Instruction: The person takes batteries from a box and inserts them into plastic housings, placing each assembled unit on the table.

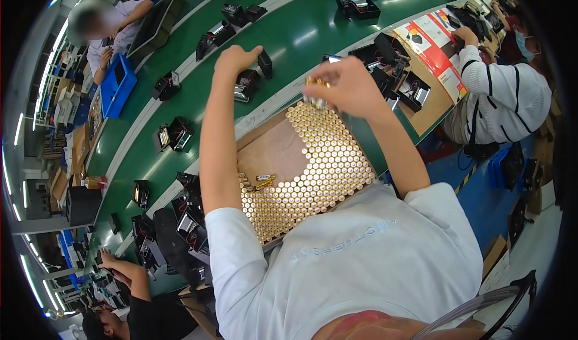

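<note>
Shirt (361, 262), then batteries (317, 102) in right hand (349, 86).

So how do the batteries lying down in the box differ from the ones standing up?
The upright batteries stand packed together, showing round ends; the lying batteries rest sideways, showing their long bodies. The upright batteries are many, the lying batteries few. Both share one box.
</note>
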Motion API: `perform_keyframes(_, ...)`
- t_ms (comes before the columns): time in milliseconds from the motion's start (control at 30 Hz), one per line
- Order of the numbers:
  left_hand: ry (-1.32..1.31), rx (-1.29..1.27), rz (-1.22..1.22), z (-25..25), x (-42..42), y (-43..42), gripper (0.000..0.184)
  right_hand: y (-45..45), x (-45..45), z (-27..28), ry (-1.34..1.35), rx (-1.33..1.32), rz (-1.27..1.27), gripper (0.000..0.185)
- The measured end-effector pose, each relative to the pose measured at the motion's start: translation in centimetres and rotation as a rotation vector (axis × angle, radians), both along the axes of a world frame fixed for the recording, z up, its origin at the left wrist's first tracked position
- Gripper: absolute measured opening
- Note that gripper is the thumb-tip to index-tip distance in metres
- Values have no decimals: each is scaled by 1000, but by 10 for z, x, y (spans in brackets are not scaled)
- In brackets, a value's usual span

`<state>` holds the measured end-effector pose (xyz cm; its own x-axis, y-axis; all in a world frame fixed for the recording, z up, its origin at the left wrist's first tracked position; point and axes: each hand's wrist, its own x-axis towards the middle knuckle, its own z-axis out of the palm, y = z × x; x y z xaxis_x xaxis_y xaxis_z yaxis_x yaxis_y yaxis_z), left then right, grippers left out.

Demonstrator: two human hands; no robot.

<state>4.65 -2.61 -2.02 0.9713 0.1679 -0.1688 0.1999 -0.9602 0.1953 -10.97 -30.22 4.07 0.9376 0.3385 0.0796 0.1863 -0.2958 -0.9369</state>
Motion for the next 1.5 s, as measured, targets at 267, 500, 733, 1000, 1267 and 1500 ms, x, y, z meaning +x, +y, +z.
perform_keyframes(267,-122,-74,83,-5,-38,-41,37,77,123,-13,-197,-289,-50,33)
perform_keyframes(500,-296,-1234,249,-28,-47,16,37,120,155,-42,-200,-223,152,34)
perform_keyframes(733,-371,-1604,368,-14,-83,9,58,148,160,-38,-278,-313,257,37)
perform_keyframes(1000,-333,-1888,363,-24,-74,17,39,153,148,-28,-309,-346,303,34)
perform_keyframes(1267,-682,-1689,631,-38,-70,14,44,145,118,-64,-734,-202,245,22)
perform_keyframes(1500,-502,-1811,540,-38,-72,34,59,145,126,-51,-782,-363,498,23)
